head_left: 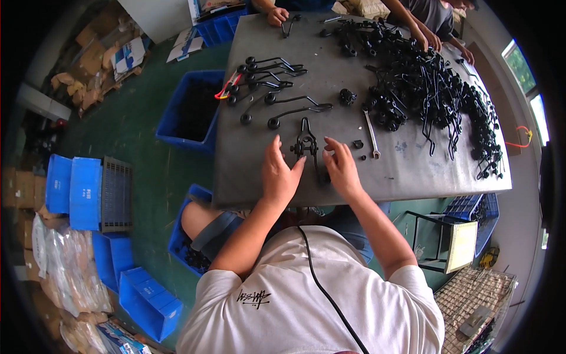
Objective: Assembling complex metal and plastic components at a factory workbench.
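Note:
On the near part of the table, a black metal fitting (305,143) with a narrow loop at its far end and a bent rod lies between my hands. My left hand (280,177) is beside it on the left, fingers apart, the thumb close to the fitting. To its right is my right hand (342,167), fingers spread and slightly curved, apparently holding nothing. Small black parts (358,144) and an open-ended wrench (371,135) lie right of that hand. Beyond the fitting are several black bent-rod brackets (300,108) with round ends.
A large pile of black rod parts (436,88) covers the table's right side. A black cluster (347,97) sits mid-table. A red-and-yellow-handled tool (227,87) lies at the left edge. Blue bins (168,127) stand on the floor. Co-workers' hands (277,16) are across the table.

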The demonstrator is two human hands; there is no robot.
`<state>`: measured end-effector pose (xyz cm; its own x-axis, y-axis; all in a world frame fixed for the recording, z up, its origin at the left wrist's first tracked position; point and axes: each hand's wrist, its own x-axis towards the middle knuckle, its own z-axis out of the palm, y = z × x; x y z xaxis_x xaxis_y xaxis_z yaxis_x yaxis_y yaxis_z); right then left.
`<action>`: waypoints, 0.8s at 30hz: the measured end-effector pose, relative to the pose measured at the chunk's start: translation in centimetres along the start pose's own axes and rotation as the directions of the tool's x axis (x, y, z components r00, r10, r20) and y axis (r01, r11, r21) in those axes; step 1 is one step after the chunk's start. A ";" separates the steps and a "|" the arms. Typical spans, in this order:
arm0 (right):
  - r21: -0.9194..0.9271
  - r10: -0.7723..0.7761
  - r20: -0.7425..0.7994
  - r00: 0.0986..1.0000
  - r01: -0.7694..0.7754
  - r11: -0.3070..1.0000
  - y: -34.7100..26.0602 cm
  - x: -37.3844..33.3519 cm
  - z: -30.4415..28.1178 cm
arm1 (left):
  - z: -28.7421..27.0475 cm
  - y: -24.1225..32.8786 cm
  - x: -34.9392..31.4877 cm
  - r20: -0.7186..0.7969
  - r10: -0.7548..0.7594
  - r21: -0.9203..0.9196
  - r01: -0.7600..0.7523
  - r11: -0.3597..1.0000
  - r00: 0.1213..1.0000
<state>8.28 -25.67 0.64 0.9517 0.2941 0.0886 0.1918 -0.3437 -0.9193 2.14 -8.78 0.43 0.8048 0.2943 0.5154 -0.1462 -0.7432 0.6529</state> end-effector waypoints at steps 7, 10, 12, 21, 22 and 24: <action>-0.255 -0.212 -0.057 0.976 0.191 0.948 -0.7 -2.3 2.0 | 1.7 -0.2 -1.0 0.032 0.047 0.146 -0.051 0.988 0.998; -0.245 -0.247 -0.061 0.967 0.226 0.943 -0.1 -1.9 0.2 | 1.9 -0.3 -1.0 0.035 -0.005 0.094 0.002 0.996 0.999; -0.307 -0.179 -0.209 0.961 0.109 0.945 0.6 -1.3 -1.3 | 1.9 -0.9 -0.5 -0.037 0.039 0.072 -0.036 0.997 0.999; -0.881 -0.162 -0.025 0.987 0.055 0.470 2.3 3.3 -6.5 | 1.9 -0.8 1.2 0.075 -0.204 -0.063 0.209 0.976 0.976; -0.881 -0.164 -0.025 0.986 0.056 0.471 2.5 3.5 -6.2 | 1.8 -0.9 1.2 0.073 -0.203 -0.063 0.208 0.976 0.976; -0.829 -0.230 0.025 0.973 0.149 0.539 2.7 3.7 -5.5 | 1.4 -1.1 1.3 0.119 -0.303 -0.171 0.321 0.932 0.945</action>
<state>13.67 -30.37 0.62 0.8758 0.3877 0.2876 0.4439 -0.8810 -0.1641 4.15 -8.44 -0.41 0.8737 0.4323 0.2231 0.0234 -0.4953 0.8684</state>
